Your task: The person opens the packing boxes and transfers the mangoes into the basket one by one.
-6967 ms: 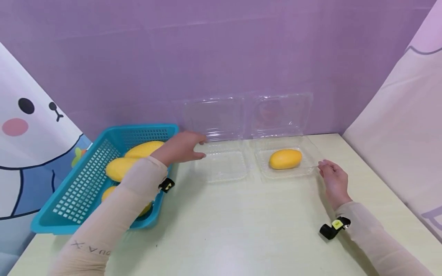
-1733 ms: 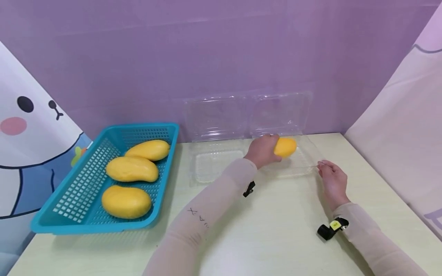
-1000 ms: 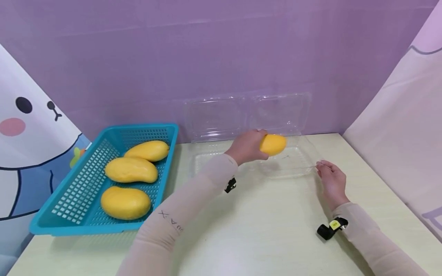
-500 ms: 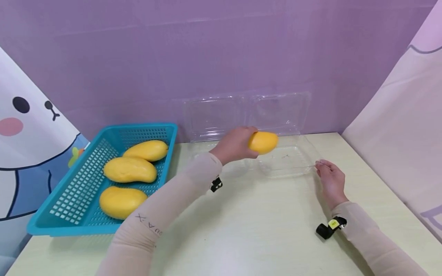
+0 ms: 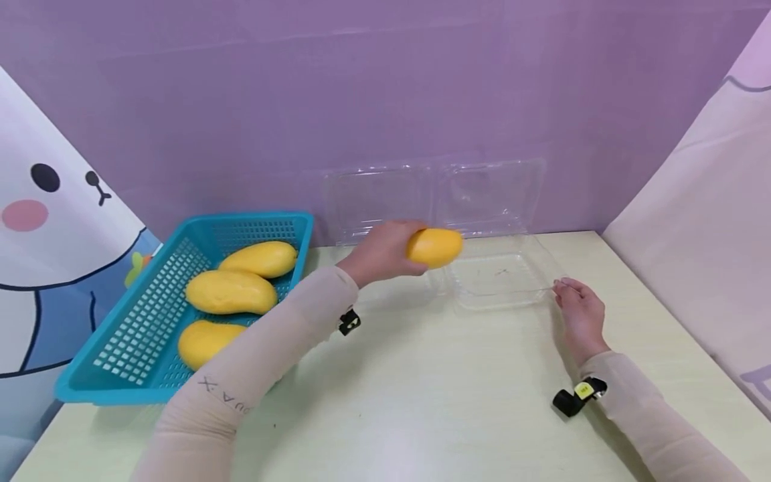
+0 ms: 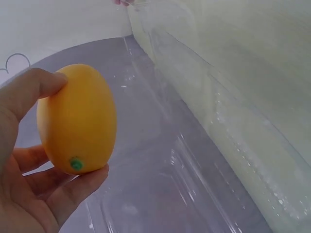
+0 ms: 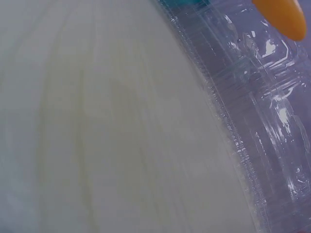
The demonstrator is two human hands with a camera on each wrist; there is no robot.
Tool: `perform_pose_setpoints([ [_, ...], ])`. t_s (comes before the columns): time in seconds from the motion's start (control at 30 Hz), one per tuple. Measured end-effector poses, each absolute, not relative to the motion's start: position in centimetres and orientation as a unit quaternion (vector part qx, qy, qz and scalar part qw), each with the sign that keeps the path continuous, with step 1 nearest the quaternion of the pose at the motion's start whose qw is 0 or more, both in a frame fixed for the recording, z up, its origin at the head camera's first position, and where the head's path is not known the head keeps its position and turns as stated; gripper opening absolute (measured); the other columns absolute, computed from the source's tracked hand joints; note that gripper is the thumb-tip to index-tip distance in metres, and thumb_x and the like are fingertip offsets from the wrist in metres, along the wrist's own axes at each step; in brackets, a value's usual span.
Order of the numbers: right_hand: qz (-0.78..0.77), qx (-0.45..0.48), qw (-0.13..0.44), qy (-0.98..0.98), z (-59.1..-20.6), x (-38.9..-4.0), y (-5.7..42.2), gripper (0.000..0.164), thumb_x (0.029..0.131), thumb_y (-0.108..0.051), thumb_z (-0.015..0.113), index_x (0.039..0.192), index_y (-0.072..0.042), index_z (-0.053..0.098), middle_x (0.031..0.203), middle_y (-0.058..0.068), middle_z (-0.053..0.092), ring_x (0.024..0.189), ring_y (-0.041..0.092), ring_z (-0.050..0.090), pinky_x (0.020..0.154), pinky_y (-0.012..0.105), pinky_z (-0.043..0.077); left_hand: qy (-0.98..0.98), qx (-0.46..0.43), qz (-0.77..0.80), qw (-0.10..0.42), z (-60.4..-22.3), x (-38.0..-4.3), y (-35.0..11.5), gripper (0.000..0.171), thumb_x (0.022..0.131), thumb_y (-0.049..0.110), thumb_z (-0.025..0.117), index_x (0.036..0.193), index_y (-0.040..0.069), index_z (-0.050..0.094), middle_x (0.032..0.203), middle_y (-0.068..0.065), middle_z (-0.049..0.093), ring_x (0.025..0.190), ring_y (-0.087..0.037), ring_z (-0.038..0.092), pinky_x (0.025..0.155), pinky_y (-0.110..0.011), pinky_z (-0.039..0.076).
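A yellow mango [image 5: 436, 248] is held up in my left hand [image 5: 385, 251], above the table between two open clear plastic boxes. In the left wrist view the thumb and fingers curve round the mango [image 6: 80, 116], whose green stem spot faces the camera. My right hand [image 5: 581, 318] pinches a thin clear edge at the right box [image 5: 500, 306]. That box has nothing inside its base, and its lid [image 5: 490, 197] leans back against the purple backdrop. The left box shows its raised lid [image 5: 376, 194]; its base is partly hidden by my left hand.
A blue perforated basket [image 5: 99, 385] stands at the left with three mangoes, among them a middle mango [image 5: 231, 292]. My left sleeve [image 5: 259, 348] crosses over its front right corner. The purple backdrop [image 5: 385, 87] rises behind the table [image 5: 434, 388].
At first the mango lay in the right box and my left hand was near the left box. My left hand then gripped it, lifted it out and moved it leftward. My right hand stayed put.
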State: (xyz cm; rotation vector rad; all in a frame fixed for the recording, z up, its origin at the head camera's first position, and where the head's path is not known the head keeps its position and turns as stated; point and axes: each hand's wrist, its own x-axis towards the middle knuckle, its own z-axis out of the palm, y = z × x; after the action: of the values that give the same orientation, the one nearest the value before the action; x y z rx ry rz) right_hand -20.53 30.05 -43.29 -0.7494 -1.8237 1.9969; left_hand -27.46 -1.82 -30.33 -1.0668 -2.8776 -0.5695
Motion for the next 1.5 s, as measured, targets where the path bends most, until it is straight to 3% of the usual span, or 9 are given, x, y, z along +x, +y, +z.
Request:
perform_pose_setpoints([
  [0.27, 0.701, -0.259, 0.166, -0.644, -43.2, -20.4, 30.0, 0.014, 0.095, -0.013, 0.051, 0.107, -0.014, 0.058, 0.094, -0.015, 0.059, 0.094, 0.0, 0.054, 0.082, 0.008, 0.044, -0.926, -0.323, -0.195, -0.002, -29.7, -27.4, -5.8, 0.061, 0.08, 0.029, 0.073, 0.133, 0.01, 0.05, 0.118, -0.002, 0.06, 0.093, -0.019, 0.053, 0.086, -0.035, 0.047],
  [0.7, 0.712, -0.254, 0.177, -0.631, -43.5, -20.2, 29.7, 0.017, 0.095, -0.015, 0.053, 0.111, -0.01, 0.056, 0.091, -0.015, 0.062, 0.094, 0.001, 0.056, 0.082, 0.008, 0.044, -0.948, -0.266, -0.172, 0.024, -28.2, -26.2, -13.4, 0.065, 0.079, 0.031, 0.076, 0.135, 0.013, 0.049, 0.122, -0.004, 0.059, 0.098, -0.023, 0.054, 0.088, -0.043, 0.046],
  [1.1, 0.708, -0.26, 0.166, -0.636, -43.2, -20.3, 29.6, 0.017, 0.095, -0.017, 0.052, 0.111, -0.012, 0.056, 0.096, -0.013, 0.06, 0.094, 0.0, 0.054, 0.089, 0.013, 0.043, -0.957, -0.224, -0.182, 0.035, -27.5, -25.5, -20.4, 0.066, 0.081, 0.036, 0.073, 0.135, 0.009, 0.048, 0.116, -0.01, 0.061, 0.088, -0.024, 0.054, 0.078, -0.042, 0.048],
  [1.5, 0.718, -0.261, 0.17, -0.623, -43.3, -20.1, 29.5, 0.016, 0.095, -0.014, 0.054, 0.11, -0.01, 0.056, 0.088, -0.016, 0.062, 0.093, 0.001, 0.057, 0.087, 0.012, 0.044, -0.962, -0.233, -0.141, -0.009, -28.0, -25.2, -26.2, 0.067, 0.082, 0.038, 0.072, 0.134, 0.003, 0.048, 0.121, -0.016, 0.058, 0.095, -0.026, 0.053, 0.081, -0.047, 0.048],
])
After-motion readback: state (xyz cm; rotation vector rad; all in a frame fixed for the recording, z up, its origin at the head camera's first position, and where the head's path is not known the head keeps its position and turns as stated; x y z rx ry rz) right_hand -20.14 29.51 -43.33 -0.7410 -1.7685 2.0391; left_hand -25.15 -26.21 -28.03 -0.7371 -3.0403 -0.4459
